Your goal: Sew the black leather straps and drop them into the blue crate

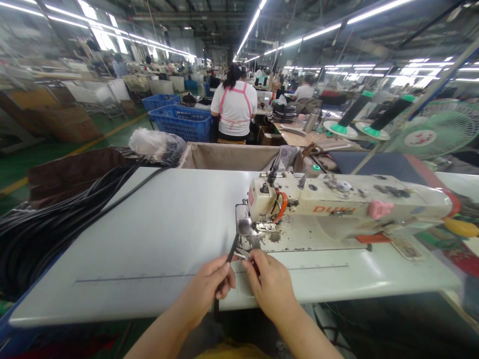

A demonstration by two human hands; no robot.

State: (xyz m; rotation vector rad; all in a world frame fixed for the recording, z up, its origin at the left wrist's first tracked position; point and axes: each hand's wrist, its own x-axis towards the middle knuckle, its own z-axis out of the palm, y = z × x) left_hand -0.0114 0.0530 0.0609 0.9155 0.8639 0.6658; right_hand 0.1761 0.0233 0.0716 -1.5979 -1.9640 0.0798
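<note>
My left hand [215,279] pinches a narrow black strap [233,247] near the front edge of the sewing table. One end of the strap points up toward the needle plate, and the rest hangs down past the table edge. Close beside it, my right hand [270,281] is closed around a pair of small metal thread snips [242,254]. Their blades point left, almost at the strap; whether they touch it I cannot tell. Just beyond both hands stands a white industrial sewing machine [344,204] with its needle area at the left end.
Long black straps [75,219] lie bundled over the table's left side. A fabric-lined bin [232,157] stands behind the white tabletop [160,219]. Two black thread cones [355,109] and a green fan [434,134] are at right. A person [235,107] sits ahead near blue crates [181,122].
</note>
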